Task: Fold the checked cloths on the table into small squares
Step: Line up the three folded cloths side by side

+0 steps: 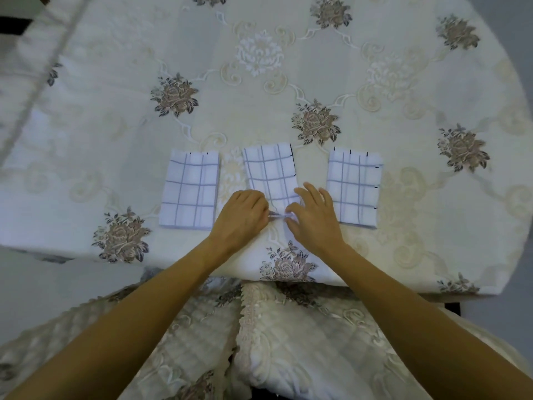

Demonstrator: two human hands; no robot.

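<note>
Three white cloths with blue-grey checks lie in a row on the table. The left cloth (189, 189) and the right cloth (354, 186) are folded into flat rectangles. The middle cloth (271, 173) is folded narrow, and its near end is bunched between my hands. My left hand (241, 216) pinches that near edge from the left. My right hand (313, 216) grips the same edge from the right, with its fingers spread over the cloth's near right corner. The near corners of the middle cloth are hidden under my hands.
A cream embroidered tablecloth (288, 67) with brown flower motifs covers the table. Its near edge (288, 280) hangs down just below my wrists. Lace-trimmed fabric (259, 336) lies beneath my forearms. A pale strip runs diagonally at the far left.
</note>
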